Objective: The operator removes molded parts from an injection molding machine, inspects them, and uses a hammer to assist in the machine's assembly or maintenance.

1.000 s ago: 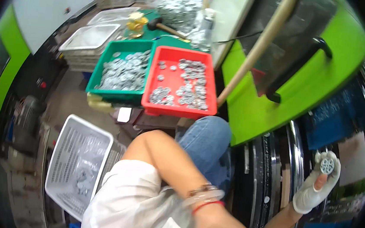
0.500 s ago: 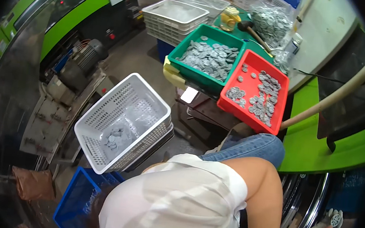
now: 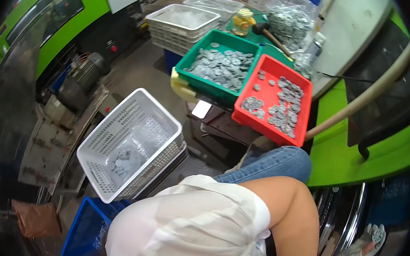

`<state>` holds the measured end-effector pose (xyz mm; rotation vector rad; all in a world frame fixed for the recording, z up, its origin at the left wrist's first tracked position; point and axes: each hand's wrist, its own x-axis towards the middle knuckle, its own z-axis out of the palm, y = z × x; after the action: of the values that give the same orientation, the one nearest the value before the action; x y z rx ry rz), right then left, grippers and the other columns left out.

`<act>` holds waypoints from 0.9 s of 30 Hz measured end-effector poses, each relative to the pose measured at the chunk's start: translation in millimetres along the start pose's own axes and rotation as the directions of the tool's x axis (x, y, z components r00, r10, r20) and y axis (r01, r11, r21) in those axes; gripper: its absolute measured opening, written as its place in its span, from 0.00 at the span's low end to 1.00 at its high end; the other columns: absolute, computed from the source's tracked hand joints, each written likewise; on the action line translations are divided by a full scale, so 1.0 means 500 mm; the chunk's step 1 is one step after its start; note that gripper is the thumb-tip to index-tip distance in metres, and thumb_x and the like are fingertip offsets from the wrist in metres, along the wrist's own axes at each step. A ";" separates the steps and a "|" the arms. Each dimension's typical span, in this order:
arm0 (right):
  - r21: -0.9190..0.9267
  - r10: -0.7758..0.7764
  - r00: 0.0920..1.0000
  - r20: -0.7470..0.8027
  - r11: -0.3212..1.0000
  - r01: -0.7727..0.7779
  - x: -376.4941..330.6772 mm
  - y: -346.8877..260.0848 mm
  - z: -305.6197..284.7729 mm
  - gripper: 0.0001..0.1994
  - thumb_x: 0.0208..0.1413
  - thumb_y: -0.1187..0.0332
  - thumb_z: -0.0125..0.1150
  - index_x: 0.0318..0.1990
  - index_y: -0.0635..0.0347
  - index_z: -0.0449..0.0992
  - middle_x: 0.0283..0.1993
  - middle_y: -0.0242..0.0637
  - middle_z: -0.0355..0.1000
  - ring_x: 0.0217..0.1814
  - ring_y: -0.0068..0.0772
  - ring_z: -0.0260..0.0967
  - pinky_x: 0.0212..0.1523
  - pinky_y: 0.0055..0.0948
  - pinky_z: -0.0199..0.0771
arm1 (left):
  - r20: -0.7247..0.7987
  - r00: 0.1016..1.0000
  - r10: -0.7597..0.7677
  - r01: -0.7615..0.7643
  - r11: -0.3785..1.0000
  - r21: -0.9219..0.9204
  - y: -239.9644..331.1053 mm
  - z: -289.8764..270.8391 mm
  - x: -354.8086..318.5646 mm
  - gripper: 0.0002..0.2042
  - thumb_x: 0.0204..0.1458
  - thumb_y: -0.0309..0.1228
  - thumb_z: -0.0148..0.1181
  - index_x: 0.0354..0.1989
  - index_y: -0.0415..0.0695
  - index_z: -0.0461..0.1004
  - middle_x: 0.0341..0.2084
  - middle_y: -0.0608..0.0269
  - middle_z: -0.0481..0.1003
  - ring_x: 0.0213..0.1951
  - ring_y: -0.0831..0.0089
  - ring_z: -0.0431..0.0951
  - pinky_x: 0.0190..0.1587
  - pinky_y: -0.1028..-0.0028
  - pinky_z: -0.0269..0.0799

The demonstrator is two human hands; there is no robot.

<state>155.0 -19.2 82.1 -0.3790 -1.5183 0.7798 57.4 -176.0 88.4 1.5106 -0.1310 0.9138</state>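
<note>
My right hand, in a pale glove with some bare skin showing, is at the lower right. Its fingers hold a small round grey spoked disc. My bare right arm comes out of a white sleeve and partly leaves the picture before the hand. My left hand is out of sight. Ahead of me a red tray holds loose grey discs in groups. Beside it, a green tray has a thick layer of similar discs. More grey pieces lie in a white perforated basket.
A blue crate stands below the white basket. Stacked white crates, a jar, a hammer and a bag of discs are farther back. A pale pole slants by the green machine panel at right.
My view has turned slightly, so the trays sit a little farther left in the picture. My right hand stays at the lower right with the disc.
</note>
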 end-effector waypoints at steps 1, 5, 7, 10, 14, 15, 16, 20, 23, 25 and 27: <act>0.030 0.080 0.996 -0.050 0.996 -0.078 -0.010 0.004 -0.025 0.20 0.64 0.64 0.37 0.57 0.70 0.57 0.58 0.46 0.59 0.57 0.37 0.59 0.61 0.38 0.59 | 0.051 0.999 -0.002 0.003 1.000 -0.008 -0.052 -0.016 0.042 0.21 0.54 0.38 0.55 0.48 0.33 0.64 0.44 0.59 0.68 0.45 0.67 0.66 0.49 0.72 0.58; -0.050 0.097 0.995 -0.025 0.994 -0.098 -0.018 -0.010 0.012 0.20 0.64 0.61 0.39 0.57 0.67 0.58 0.55 0.44 0.60 0.55 0.35 0.61 0.59 0.35 0.63 | 0.094 0.995 0.028 -0.027 1.000 -0.007 -0.109 -0.043 0.102 0.19 0.54 0.37 0.54 0.46 0.33 0.65 0.41 0.59 0.69 0.43 0.68 0.67 0.46 0.73 0.60; -0.097 0.093 0.994 -0.056 0.991 -0.098 -0.022 -0.018 0.003 0.20 0.64 0.61 0.39 0.57 0.67 0.59 0.55 0.44 0.60 0.55 0.34 0.61 0.59 0.35 0.63 | 0.138 0.990 0.033 -0.029 0.999 -0.027 -0.124 -0.037 0.116 0.19 0.54 0.37 0.54 0.45 0.33 0.66 0.40 0.59 0.70 0.42 0.68 0.68 0.45 0.73 0.61; -0.038 0.082 0.994 -0.067 0.996 -0.084 -0.023 -0.020 -0.016 0.20 0.64 0.61 0.40 0.57 0.67 0.59 0.56 0.45 0.60 0.55 0.34 0.61 0.58 0.35 0.63 | 0.179 0.984 0.027 -0.020 0.999 -0.041 0.062 -0.075 -0.011 0.17 0.54 0.36 0.54 0.44 0.33 0.67 0.39 0.60 0.71 0.40 0.69 0.68 0.44 0.74 0.62; 0.003 0.063 0.997 -0.052 0.998 -0.063 -0.016 -0.020 -0.012 0.22 0.63 0.59 0.43 0.57 0.67 0.58 0.56 0.45 0.59 0.53 0.34 0.61 0.58 0.34 0.62 | 0.247 0.969 0.011 0.007 0.997 -0.073 0.132 -0.122 -0.044 0.16 0.55 0.36 0.53 0.42 0.33 0.69 0.36 0.61 0.72 0.38 0.70 0.70 0.42 0.75 0.64; 0.010 0.068 0.996 -0.054 0.998 -0.067 -0.013 -0.017 -0.009 0.22 0.63 0.59 0.43 0.57 0.67 0.58 0.56 0.45 0.59 0.53 0.35 0.61 0.57 0.34 0.63 | 0.262 0.965 0.005 0.017 0.996 -0.083 0.134 -0.128 -0.041 0.16 0.55 0.35 0.53 0.42 0.33 0.69 0.36 0.61 0.73 0.37 0.70 0.70 0.41 0.75 0.64; -0.030 0.072 0.995 -0.063 0.997 -0.074 -0.014 -0.017 -0.003 0.21 0.62 0.60 0.44 0.57 0.67 0.59 0.55 0.44 0.60 0.52 0.34 0.62 0.57 0.34 0.62 | 0.273 0.962 0.001 0.025 0.995 -0.092 0.071 -0.102 -0.001 0.15 0.55 0.35 0.53 0.41 0.33 0.69 0.35 0.61 0.73 0.37 0.70 0.70 0.41 0.75 0.65; 0.043 0.091 0.995 -0.030 0.995 -0.090 -0.017 -0.014 0.001 0.21 0.63 0.60 0.44 0.56 0.67 0.59 0.54 0.43 0.60 0.49 0.34 0.62 0.56 0.34 0.62 | 0.292 0.956 -0.006 0.047 0.990 -0.132 0.063 -0.121 0.035 0.14 0.55 0.34 0.53 0.40 0.33 0.71 0.33 0.62 0.74 0.35 0.71 0.72 0.39 0.76 0.66; -0.040 0.109 0.990 -0.095 0.993 -0.113 -0.022 -0.013 0.002 0.20 0.63 0.61 0.43 0.57 0.66 0.59 0.55 0.44 0.60 0.49 0.35 0.63 0.56 0.34 0.62 | 0.299 0.954 -0.001 0.047 0.988 -0.150 0.041 -0.111 0.058 0.14 0.55 0.34 0.52 0.38 0.33 0.72 0.31 0.62 0.75 0.33 0.71 0.73 0.37 0.76 0.67; 0.010 0.078 0.997 -0.025 0.997 -0.078 -0.024 -0.016 -0.004 0.20 0.63 0.61 0.43 0.57 0.65 0.59 0.56 0.44 0.60 0.49 0.34 0.63 0.57 0.35 0.62 | 0.316 0.949 0.009 0.041 0.988 -0.152 0.117 -0.130 0.001 0.14 0.55 0.34 0.52 0.38 0.33 0.72 0.31 0.62 0.75 0.33 0.71 0.73 0.37 0.76 0.67; -0.019 0.090 0.995 -0.034 0.996 -0.090 -0.025 -0.002 -0.012 0.20 0.63 0.61 0.43 0.57 0.64 0.59 0.56 0.43 0.60 0.50 0.33 0.63 0.57 0.35 0.61 | 0.311 0.950 0.026 0.015 0.992 -0.129 0.116 -0.117 -0.020 0.13 0.55 0.33 0.52 0.38 0.33 0.72 0.31 0.61 0.75 0.33 0.71 0.73 0.37 0.76 0.67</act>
<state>162.7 -26.8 73.0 -0.4760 -1.4873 0.8255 -9.7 -139.9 121.4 1.5242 -0.4179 0.6511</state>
